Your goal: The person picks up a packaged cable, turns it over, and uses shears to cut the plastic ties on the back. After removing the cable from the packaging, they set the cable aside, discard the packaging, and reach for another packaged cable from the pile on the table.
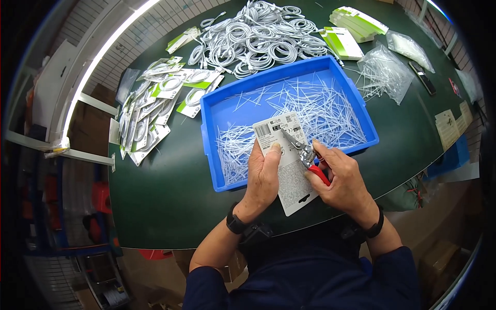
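My left hand [264, 174] grips a white printed packaging card [297, 188] by its left edge, thumb on its face. The card's printed back faces up, with a hang slot at the near end. My right hand [338, 175] is closed around red-handled pruning snips [319, 173]. The metal jaws of the snips lie over the upper part of the card. Beneath the card's far end is a blue plastic tray [217, 111] strewn with many thin white cable ties [330, 111]. Whatever is on the card's underside is hidden.
A heap of coiled white cables [258, 36] lies at the back. Carded cables [150, 111] are piled on the left. Green-and-white cards [343, 44], a clear plastic bag [387, 72] and a black phone-like object [422, 77] lie at the right on the dark green table [155, 206].
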A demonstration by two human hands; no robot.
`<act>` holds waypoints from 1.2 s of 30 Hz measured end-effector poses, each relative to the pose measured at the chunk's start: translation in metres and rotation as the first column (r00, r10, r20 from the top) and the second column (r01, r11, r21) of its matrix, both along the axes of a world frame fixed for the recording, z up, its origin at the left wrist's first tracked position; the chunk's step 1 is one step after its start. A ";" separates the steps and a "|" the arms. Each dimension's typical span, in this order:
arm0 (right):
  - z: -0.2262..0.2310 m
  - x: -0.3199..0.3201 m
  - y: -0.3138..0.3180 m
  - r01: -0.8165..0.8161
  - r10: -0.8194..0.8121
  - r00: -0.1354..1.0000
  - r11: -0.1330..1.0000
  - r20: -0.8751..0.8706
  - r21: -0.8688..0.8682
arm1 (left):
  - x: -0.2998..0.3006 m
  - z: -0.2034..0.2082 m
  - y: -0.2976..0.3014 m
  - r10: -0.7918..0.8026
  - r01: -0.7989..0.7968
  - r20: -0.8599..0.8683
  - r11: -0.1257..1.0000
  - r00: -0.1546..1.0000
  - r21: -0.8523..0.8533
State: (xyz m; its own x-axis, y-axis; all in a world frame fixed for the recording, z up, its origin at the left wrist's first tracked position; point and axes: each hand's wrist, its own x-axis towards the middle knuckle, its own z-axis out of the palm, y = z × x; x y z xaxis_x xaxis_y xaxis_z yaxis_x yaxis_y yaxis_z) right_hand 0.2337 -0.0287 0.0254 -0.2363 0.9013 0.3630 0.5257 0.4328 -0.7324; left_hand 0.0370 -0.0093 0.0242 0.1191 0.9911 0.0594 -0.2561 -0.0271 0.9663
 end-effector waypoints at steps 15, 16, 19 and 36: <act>0.056 -0.005 -0.007 -0.183 0.158 0.951 0.980 -0.264 -0.073 | -0.099 0.006 0.026 -0.237 0.260 0.494 0.965 0.837 0.024; 0.063 -0.009 -0.011 -0.216 0.193 0.957 0.972 -0.215 -0.089 | -0.106 0.004 0.027 -0.420 0.394 0.609 0.900 0.673 0.185; 0.078 -0.022 -0.017 -0.289 0.274 0.954 0.949 -0.125 -0.123 | -0.096 0.001 0.026 -0.476 0.467 0.640 0.861 0.603 0.200; 0.078 -0.042 -0.011 -0.376 0.378 0.926 0.923 -0.002 -0.080 | -0.077 -0.006 0.024 -0.392 0.374 0.563 0.915 0.727 0.154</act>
